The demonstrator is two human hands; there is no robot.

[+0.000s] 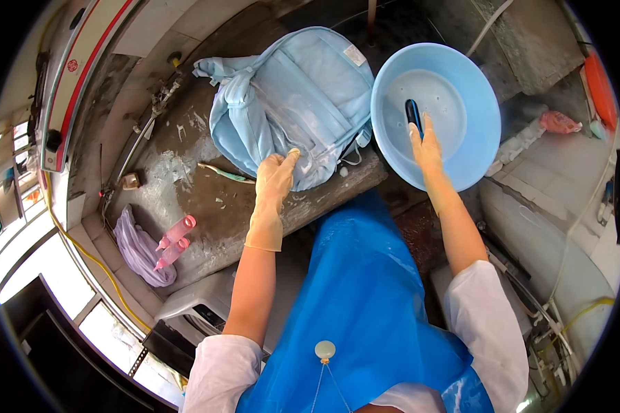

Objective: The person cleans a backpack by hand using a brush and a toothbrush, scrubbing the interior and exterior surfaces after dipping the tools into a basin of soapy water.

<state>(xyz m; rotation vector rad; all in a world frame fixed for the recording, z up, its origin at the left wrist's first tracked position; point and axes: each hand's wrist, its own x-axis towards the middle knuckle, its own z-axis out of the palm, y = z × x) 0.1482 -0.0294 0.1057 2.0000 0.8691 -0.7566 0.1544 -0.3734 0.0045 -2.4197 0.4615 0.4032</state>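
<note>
A wet light-blue backpack point(310, 103) lies on the stone counter, with some suds on its front. My left hand point(275, 175), in a pale yellow rubber glove, grips the backpack's near edge with its fingers curled. To the right stands a round light-blue basin point(486, 124) holding cloudy, sudsy water. My right hand point(427, 148), gloved the same way, reaches into the basin. Its fingers close around a dark oblong tool point(412, 113) with a blue edge, possibly a brush; its underside is hidden. A toothbrush point(225, 173) lies on the counter left of my left hand.
Two pink bottles point(174, 244) lie beside a lilac cloth point(139, 248) at the counter's left end. A metal tap and pipe point(157, 110) run along the left wall. My blue apron point(365, 275) hangs below the counter's front edge point(337, 199). A red bag point(559, 122) lies at far right.
</note>
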